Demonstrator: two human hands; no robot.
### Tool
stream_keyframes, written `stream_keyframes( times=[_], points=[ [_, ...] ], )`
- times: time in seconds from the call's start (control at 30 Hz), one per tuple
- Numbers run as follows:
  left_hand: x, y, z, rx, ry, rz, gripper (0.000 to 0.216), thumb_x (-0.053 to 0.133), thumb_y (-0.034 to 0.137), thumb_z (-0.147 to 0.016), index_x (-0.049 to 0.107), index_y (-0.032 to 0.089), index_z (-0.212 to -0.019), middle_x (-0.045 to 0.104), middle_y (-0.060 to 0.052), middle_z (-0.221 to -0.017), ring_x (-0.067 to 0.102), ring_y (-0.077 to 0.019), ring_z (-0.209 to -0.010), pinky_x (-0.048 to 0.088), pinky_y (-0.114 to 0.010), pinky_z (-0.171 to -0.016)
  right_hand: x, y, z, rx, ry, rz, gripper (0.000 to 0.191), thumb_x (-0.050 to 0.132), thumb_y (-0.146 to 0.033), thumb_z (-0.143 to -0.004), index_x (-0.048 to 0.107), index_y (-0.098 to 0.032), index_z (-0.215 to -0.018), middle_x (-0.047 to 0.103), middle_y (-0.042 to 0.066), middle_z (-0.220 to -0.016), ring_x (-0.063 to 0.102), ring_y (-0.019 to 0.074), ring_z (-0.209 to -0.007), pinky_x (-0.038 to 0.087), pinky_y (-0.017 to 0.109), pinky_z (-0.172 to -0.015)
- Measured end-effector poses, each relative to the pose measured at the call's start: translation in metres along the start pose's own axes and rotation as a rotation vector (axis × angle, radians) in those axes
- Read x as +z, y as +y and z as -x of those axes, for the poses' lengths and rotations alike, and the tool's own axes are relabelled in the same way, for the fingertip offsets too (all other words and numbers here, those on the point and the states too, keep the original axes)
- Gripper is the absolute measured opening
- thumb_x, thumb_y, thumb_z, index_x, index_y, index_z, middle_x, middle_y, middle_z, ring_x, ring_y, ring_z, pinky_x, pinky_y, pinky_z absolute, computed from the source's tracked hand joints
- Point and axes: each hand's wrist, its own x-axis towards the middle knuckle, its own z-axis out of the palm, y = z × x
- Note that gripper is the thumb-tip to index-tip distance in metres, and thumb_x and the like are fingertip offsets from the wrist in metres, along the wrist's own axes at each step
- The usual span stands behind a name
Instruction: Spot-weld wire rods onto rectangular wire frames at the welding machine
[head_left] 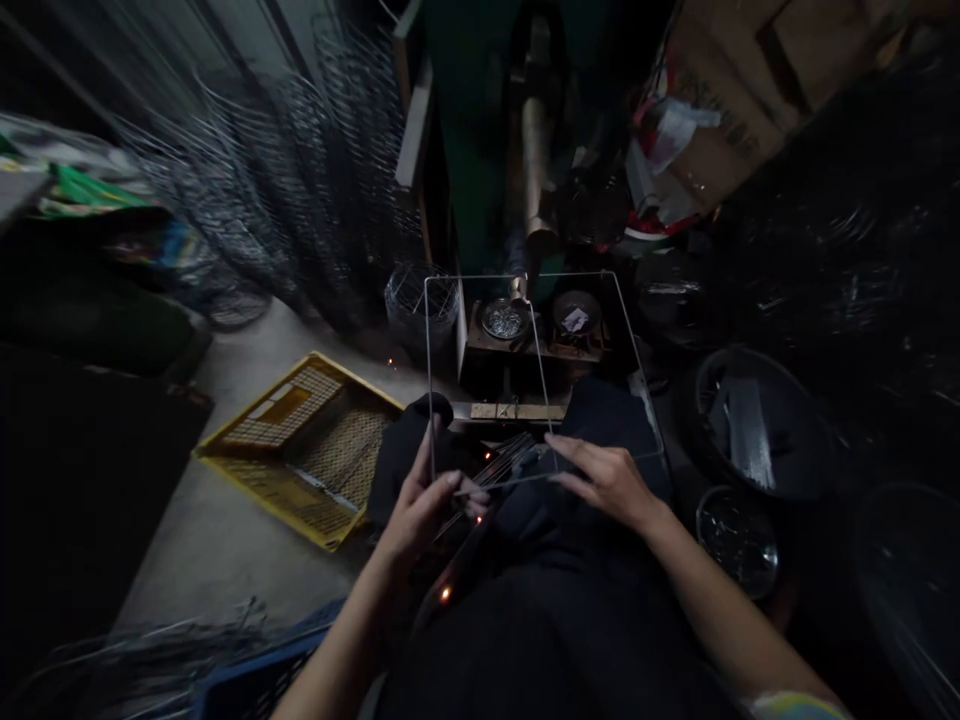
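Note:
A thin rectangular wire frame [525,276] stands tilted over my lap, its far side near a small welding machine [536,340]. My left hand [424,500] pinches the frame's near left corner, fingers closed on the wire. My right hand [604,480] holds the near right side of the frame, fingers curled over the wire. A bundle of straight wire rods [504,462] lies across my lap between the hands. A few orange sparks glow near my left wrist.
A yellow plastic crate [300,450] lies on the concrete floor at left. Stacked wire racks [300,180] lean behind it. Dark round bowls [750,420] with metal parts sit at right. A blue crate [247,680] with wire pieces is at bottom left.

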Motion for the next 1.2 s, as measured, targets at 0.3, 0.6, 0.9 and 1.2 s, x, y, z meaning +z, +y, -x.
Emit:
stream_keyframes(
  times=[0.3, 0.6, 0.9, 1.2],
  points=[
    [-0.022, 0.080, -0.162, 0.194, -0.117, -0.042, 0.107, 0.067, 0.018, -0.082, -0.010, 0.023, -0.156, 0.075, -0.011, -0.075, 0.073, -0.0252, -0.062, 0.056, -0.029, -0.053, -0.045, 0.079, -0.153, 0.069, 0.149, 0.227, 0.065, 0.075, -0.046, -0.081, 0.055, -0.025, -0.138, 0.067, 0.008, -0.126, 0.066, 0.0280, -0.112, 0.053, 0.037, -0.094],
    [-0.031, 0.106, -0.210, 0.241, -0.129, -0.006, 0.105, 0.064, 0.015, -0.082, -0.008, 0.026, -0.156, 0.073, -0.006, -0.071, 0.072, -0.0251, -0.063, 0.053, -0.027, -0.050, -0.066, 0.112, -0.200, 0.053, 0.191, 0.257, 0.052, 0.071, -0.038, -0.086, 0.058, -0.024, -0.134, 0.070, 0.008, -0.122, 0.067, 0.0266, -0.110, 0.053, 0.036, -0.090],
    [-0.026, 0.117, -0.206, 0.240, -0.063, -0.017, 0.102, 0.061, 0.015, -0.082, -0.009, 0.021, -0.156, 0.075, -0.011, -0.073, 0.072, -0.0243, -0.060, 0.053, -0.026, -0.050, -0.064, 0.110, -0.208, 0.071, 0.186, 0.254, 0.048, 0.069, -0.038, -0.087, 0.059, -0.026, -0.132, 0.071, 0.007, -0.118, 0.068, 0.0257, -0.105, 0.052, 0.036, -0.089],
    [-0.020, 0.104, -0.195, 0.280, -0.002, 0.062, 0.107, 0.064, 0.016, -0.081, -0.012, 0.024, -0.155, 0.073, -0.007, -0.070, 0.072, -0.0243, -0.061, 0.053, -0.026, -0.050, -0.071, 0.111, -0.215, 0.061, 0.183, 0.237, 0.038, 0.071, -0.040, -0.084, 0.066, -0.022, -0.118, 0.074, 0.008, -0.107, 0.070, 0.0255, -0.097, 0.051, 0.033, -0.081]
  ],
)
